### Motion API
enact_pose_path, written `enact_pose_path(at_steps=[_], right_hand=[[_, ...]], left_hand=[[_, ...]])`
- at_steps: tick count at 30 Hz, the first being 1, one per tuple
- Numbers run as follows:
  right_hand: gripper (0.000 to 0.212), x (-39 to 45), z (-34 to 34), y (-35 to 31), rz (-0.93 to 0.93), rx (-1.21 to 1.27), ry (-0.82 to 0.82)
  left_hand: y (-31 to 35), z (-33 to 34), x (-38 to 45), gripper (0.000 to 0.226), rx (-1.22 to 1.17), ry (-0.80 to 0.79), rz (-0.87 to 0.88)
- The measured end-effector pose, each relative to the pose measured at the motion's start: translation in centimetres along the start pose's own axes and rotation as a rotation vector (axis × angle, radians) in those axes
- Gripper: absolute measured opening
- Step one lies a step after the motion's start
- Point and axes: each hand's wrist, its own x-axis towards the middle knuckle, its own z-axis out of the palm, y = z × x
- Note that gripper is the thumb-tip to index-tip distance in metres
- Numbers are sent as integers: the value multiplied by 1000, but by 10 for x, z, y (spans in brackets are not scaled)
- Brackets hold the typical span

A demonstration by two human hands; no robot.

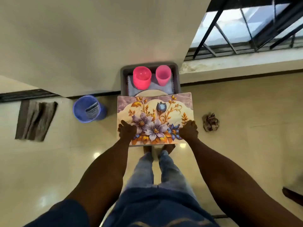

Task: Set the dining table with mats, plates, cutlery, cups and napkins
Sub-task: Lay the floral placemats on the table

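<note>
While the person stands on a glossy cream floor (237, 145), the biggest of the task's things is the floral mat (155, 118), a flat rectangle printed with purple flowers and gold leaves, held level above the bare feet. Both hands clamp its near edge: the left hand (127, 131) grips the near left corner with fingers curled over the top, and the right hand (188, 131) grips the near right corner the same way. Just beyond the mat's far edge sits a grey tray (176, 76) against the wall, partly covered by the mat. Inside it, a pale plate (150, 93) shows only as a curved rim peeking out from under the mat's far edge, lying on a light blue-grey cloth (153, 82). Farther from the mat stand two upright cups: a deeper pink cup (141, 77) on the left and a lighter pink cup (163, 77) on the right, close together. Left of the mat stands a blue bin (82, 110); right of the mat lies a crumpled brown rag (210, 122)
</note>
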Motion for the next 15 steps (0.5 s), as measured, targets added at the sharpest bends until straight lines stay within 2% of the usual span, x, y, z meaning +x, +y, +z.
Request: enact_pose_path(at_steps=[3,6,9,12,15], right_hand=[[58,27,-6,4,73,100,55],[52,50,-13,6,153,200,19],[48,66,-12,9,152,329,-23],[50,74,-7,14,153,389,11],[40,75,-7,9,163,464,18]], left_hand=[[-2,6,21,79,-57,174,-132],[0,9,37,74,-121,154,-186],[0,7,47,62,-150,149,-184],[-7,5,53,55,-93,149,-163],[-11,3,54,50,-51,178,-147]])
